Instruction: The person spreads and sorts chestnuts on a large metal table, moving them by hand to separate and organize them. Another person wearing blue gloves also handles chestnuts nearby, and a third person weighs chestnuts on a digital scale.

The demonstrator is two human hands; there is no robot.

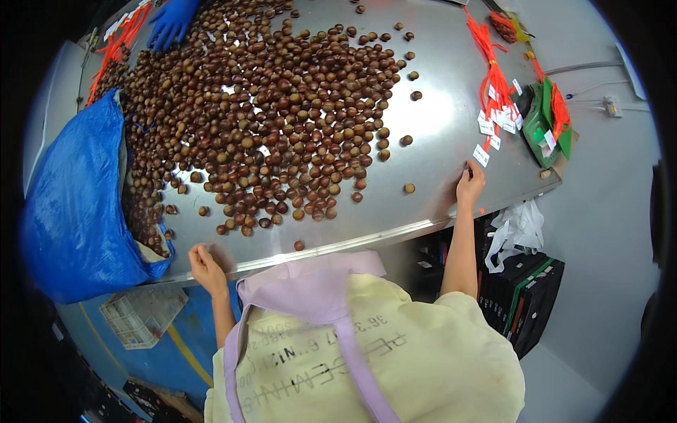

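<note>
A broad heap of brown chestnuts [282,120] covers much of the steel table [437,127]. At the table's front edge, left of the heap, my left hand [206,268] has its fingers curled together; whatever may be in them is hidden. My right hand [470,185] is over the table's right part, thumb and fingers drawn together in a pinch. Its fingertips are close to white tags [482,155] on a bundle of orange net bags [486,63]. I cannot make out anything between them.
A blue sack [70,204] slumps over the left edge, chestnuts at its mouth. Another person's blue-gloved hand [171,25] rests by the far left of the heap. A green tray [539,120] sits at the right; black crates [522,296] and a white basket [144,316] stand below.
</note>
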